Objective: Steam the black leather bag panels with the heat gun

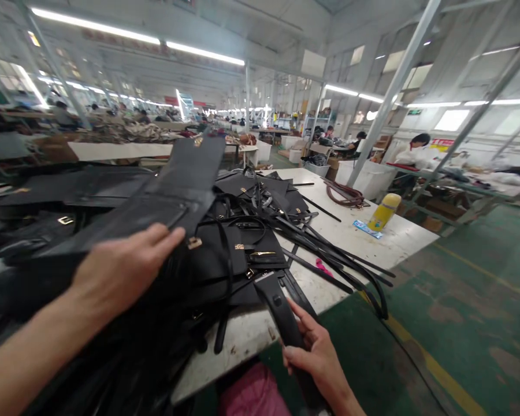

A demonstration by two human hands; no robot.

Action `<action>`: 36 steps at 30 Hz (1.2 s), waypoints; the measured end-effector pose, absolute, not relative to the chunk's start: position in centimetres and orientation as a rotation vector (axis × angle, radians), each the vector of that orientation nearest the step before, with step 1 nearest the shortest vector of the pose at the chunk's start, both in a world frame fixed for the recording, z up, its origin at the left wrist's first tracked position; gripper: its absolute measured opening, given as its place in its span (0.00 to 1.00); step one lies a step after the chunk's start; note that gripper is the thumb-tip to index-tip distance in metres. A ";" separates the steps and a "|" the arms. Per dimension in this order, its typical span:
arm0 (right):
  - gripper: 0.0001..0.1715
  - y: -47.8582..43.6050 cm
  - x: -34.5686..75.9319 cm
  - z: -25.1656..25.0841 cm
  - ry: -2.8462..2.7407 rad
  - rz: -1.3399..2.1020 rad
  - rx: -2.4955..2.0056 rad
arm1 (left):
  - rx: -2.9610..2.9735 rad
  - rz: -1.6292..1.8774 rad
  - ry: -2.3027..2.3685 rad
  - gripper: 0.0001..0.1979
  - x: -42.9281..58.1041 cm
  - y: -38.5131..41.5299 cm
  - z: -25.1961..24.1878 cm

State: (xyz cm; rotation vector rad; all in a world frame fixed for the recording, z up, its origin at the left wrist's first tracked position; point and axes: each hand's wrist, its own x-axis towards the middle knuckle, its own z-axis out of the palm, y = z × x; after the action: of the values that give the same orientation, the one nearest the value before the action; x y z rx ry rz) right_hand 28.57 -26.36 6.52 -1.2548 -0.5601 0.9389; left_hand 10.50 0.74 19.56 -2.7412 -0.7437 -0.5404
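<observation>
A black leather-like bag [156, 199] with its flap [198, 167] folded up lies tilted over a heap of similar pieces, slightly blurred. My left hand [125, 266] holds it near the lower edge, fingers stretched over the surface, thumb hidden. In my right hand [314, 349] is a long black hand-held tool [281, 309] with a button and a pale edge at its tip, like an electric clipper; its exact kind is unclear. The tool points up and left, beside the table's front edge. Black bags [216, 254] with gold-coloured clasps [239, 247] lie between my hands.
Black straps [342, 266] hang over the right edge of the white table [409, 240]. A yellow bottle [385, 212], a blue packet [367, 229], a coil of brown straps [344, 193] and a pink scrap [323, 266] sit there. Other people [416, 150] work farther back.
</observation>
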 end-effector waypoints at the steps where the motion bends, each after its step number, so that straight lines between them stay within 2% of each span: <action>1: 0.45 -26.7 28.4 6.4 -0.560 0.945 -1.274 | -2.700 -0.380 -0.680 0.25 10.0 -0.2 16.8; 4: 0.45 -27.3 28.3 6.2 -0.564 0.955 -1.321 | -2.764 -0.226 -0.639 0.28 7.7 -2.3 7.8; 7: 0.43 -27.1 28.2 5.9 -0.572 0.986 -1.376 | -2.717 -0.475 -0.748 0.29 5.4 -3.8 1.1; 9: 0.42 -26.5 28.1 5.9 -0.606 1.030 -1.395 | -2.695 -0.607 -0.771 0.31 4.6 -4.5 -1.0; 16: 0.42 -22.3 27.2 7.0 -0.817 1.175 -1.342 | -2.763 -0.733 -0.777 0.32 4.6 -5.4 -1.5; 26: 0.42 -13.1 25.6 6.4 -1.013 1.327 -1.331 | -2.952 -0.894 -0.796 0.25 4.1 -4.6 -2.6; 31: 0.42 -9.7 25.5 9.0 -0.960 1.124 -1.245 | -2.951 -0.912 -0.875 0.23 4.3 -4.8 -2.3; 36: 0.41 -13.5 29.0 9.8 -0.861 1.002 -1.191 | -2.959 -0.885 -0.932 0.24 4.4 -4.9 -2.4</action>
State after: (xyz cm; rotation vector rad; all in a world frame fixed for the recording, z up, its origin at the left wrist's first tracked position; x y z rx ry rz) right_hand 28.98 -13.49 9.75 -1.1914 -0.8614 1.0019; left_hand 4.39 -4.93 -2.44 -2.9590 -0.9322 -0.8855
